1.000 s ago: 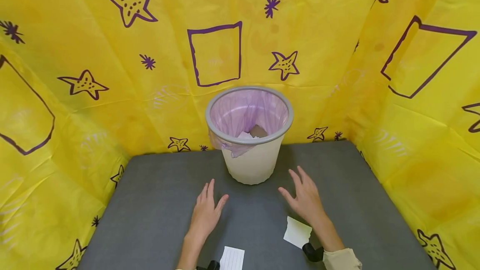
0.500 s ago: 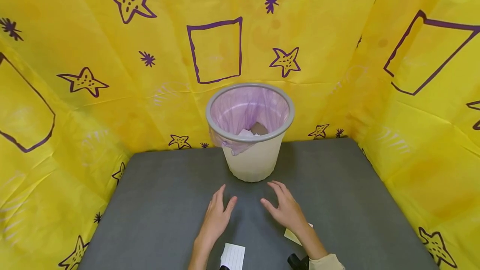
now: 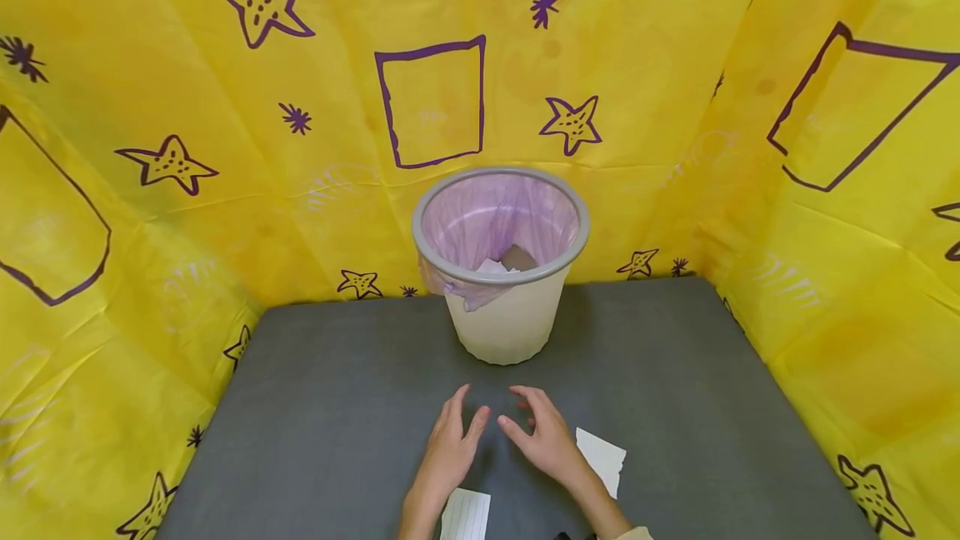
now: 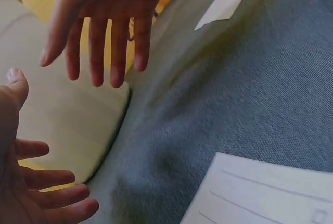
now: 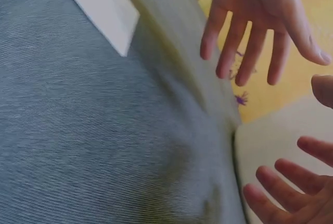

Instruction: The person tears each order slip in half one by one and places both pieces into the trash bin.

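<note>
Both hands hover over the grey cloth surface in front of the bin, palms turned toward each other and nothing between them. My left hand (image 3: pixel 450 452) has its fingers spread and slightly bent, just above a lined piece of paper (image 3: pixel 466 515). Facing it, my right hand (image 3: pixel 550 440) is relaxed too, its thumb close to the left thumb but apart from it. A torn paper piece (image 3: pixel 602 458) lies to the right of the right wrist. In the left wrist view, the lined paper (image 4: pixel 265 195) rests flat below the hands.
A cream waste bin (image 3: pixel 506 327) with a grey rim and purple liner stands at the back of the grey surface (image 3: pixel 322 407). White paper (image 3: pixel 491 266) and a brown piece (image 3: pixel 517 258) lie inside it. Yellow patterned cloth (image 3: pixel 315 232) walls the back and sides.
Both hands have drawn toward each other and back from the bin, toward the wearer. The right forearm has moved inward, uncovering more of the torn paper. The papers and bin stay put.
</note>
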`<state>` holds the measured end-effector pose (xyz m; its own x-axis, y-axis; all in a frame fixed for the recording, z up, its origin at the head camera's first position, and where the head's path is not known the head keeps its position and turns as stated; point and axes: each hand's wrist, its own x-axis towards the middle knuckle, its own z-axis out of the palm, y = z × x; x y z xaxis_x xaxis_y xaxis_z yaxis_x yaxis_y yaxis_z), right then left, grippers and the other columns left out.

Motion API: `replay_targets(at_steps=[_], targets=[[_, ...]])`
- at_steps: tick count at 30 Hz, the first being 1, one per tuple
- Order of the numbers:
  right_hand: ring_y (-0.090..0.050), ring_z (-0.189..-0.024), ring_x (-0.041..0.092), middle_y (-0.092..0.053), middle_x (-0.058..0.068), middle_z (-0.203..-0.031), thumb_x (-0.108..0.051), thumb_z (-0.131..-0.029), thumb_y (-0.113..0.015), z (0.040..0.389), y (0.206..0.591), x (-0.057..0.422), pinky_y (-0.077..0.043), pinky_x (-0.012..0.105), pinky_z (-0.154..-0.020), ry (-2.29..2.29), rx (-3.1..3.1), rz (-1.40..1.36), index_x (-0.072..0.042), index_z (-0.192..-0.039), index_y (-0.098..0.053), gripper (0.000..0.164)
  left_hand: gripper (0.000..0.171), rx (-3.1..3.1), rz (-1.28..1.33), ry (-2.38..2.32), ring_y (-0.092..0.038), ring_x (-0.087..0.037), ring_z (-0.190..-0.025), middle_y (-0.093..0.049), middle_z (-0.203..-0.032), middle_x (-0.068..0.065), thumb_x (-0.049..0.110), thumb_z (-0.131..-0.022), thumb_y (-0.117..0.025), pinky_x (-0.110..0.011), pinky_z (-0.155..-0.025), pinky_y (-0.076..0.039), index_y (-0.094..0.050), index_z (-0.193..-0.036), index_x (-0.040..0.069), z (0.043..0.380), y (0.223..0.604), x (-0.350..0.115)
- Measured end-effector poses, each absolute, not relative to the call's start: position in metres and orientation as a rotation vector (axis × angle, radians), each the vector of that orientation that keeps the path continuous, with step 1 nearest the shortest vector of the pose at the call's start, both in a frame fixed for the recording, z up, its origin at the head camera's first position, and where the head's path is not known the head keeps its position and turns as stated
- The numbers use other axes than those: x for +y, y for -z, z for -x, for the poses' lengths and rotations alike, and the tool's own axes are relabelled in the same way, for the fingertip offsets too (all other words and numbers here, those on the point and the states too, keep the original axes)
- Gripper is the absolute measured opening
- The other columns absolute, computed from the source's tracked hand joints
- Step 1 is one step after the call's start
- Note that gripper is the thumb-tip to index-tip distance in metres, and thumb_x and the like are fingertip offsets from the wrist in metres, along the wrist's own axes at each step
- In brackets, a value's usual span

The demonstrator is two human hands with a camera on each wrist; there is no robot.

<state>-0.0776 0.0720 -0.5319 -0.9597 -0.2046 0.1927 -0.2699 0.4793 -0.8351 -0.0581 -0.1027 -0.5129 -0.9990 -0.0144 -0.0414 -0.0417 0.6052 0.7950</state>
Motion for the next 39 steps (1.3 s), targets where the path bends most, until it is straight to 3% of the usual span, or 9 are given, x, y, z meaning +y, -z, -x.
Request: replay_targets(at_steps=[5, 13, 23, 30, 35, 39], targets=[[-0.063, -0.099, 0.022, -0.061, 0.004, -0.117, -0.039, -0.089, -0.067, 0.063, 0.542, 0.068, -0.052, 0.028, -0.075, -1.334, -2.697, -0.533, -0.009, -0.123, -0.059, 0.046, 0.069, 2.805, 0.073, -1.303, -0.045, -0.041, -0.132, -0.047, -0.143, -0.019, 0.058, -0.097, -0.043, -0.060, -0.103, -0.038, -0.041, -0.144, 0.008, 0.045, 0.517, -0.110], [-0.060, -0.093, 0.013, -0.062, 0.000, -0.107, -0.036, -0.088, -0.068, 0.035, 0.555, 0.058, -0.052, 0.031, -0.077, -1.204, -2.737, -0.663, -0.010, -0.118, -0.062, 0.040, 0.061, 2.783, 0.050, -1.165, -0.052, -0.041, -0.122, -0.055, -0.134, -0.020, 0.050, -0.098, -0.048, -0.059, -0.096, -0.042, -0.046, -0.138, 0.005, 0.016, 0.524, -0.121], [-0.060, -0.093, 0.013, -0.062, -0.002, -0.105, -0.037, -0.086, -0.069, 0.033, 0.556, 0.054, -0.051, 0.031, -0.077, -1.092, -2.753, -0.668, -0.011, -0.117, -0.063, 0.041, 0.059, 2.784, 0.028, -1.154, -0.053, -0.041, -0.118, -0.056, -0.132, -0.019, 0.049, -0.098, -0.048, -0.059, -0.095, -0.043, -0.048, -0.136, 0.004, 0.011, 0.526, -0.124], [-0.054, -0.090, 0.016, -0.057, -0.003, -0.101, -0.034, -0.075, -0.080, 0.026, 0.565, 0.053, -0.051, 0.030, -0.073, -0.776, -2.701, -0.790, -0.012, -0.116, -0.062, 0.050, 0.057, 2.842, -0.081, -1.054, -0.055, -0.034, -0.112, -0.059, -0.127, -0.014, 0.049, -0.096, -0.051, -0.054, -0.092, -0.045, -0.053, -0.131, 0.005, 0.004, 0.535, -0.123], [-0.051, -0.086, 0.014, -0.056, -0.002, -0.098, -0.036, -0.062, -0.087, 0.024, 0.573, 0.051, -0.048, 0.027, -0.074, -0.614, -2.571, -0.838, -0.011, -0.110, -0.064, 0.058, 0.042, 3.001, -0.271, -0.946, -0.056, -0.032, -0.105, -0.061, -0.121, -0.012, 0.033, -0.092, -0.063, -0.048, -0.090, -0.048, -0.059, -0.123, 0.005, -0.002, 0.542, -0.125], [-0.051, -0.086, 0.015, -0.055, 0.000, -0.099, -0.037, -0.057, -0.089, 0.023, 0.575, 0.051, -0.047, 0.027, -0.075, -0.529, -2.538, -0.853, -0.010, -0.104, -0.066, 0.059, 0.041, 3.069, -0.427, -0.865, -0.054, -0.031, -0.100, -0.059, -0.116, -0.012, 0.015, -0.078, -0.077, -0.043, -0.086, -0.049, -0.062, -0.115, 0.007, -0.004, 0.547, -0.129]])
